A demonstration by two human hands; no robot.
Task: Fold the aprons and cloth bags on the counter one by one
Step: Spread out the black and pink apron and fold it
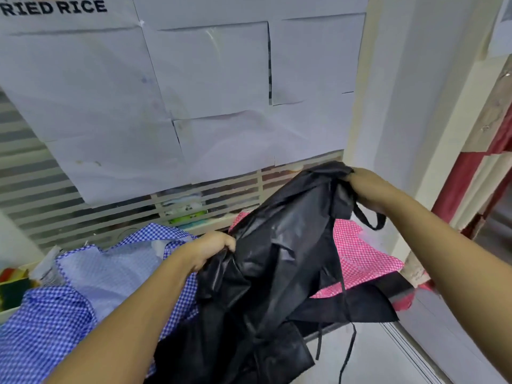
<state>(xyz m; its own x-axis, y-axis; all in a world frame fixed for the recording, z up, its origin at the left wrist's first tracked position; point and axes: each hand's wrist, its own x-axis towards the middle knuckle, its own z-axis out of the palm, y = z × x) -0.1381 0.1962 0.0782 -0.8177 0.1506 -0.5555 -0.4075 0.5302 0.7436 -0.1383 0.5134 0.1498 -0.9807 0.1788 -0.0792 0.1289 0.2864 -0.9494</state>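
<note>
Two hands: left hand (214,249) and right hand (368,189) each grip a bunched edge of the black apron (277,259), which hangs between them.
Feel: likely light, limp, slick; straps dangle.
Hold: top corners, beside the right hand.

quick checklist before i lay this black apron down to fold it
1. Left hand grips the black apron: ok.
2. Right hand grips its upper end: ok.
3. Apron spread out: not ok, bunched and creased.
4. Ties untangled: cannot tell, they dangle below.
5. Folding spot free: not ok, blue checked cloth and pink checked cloth lie beneath.
</note>
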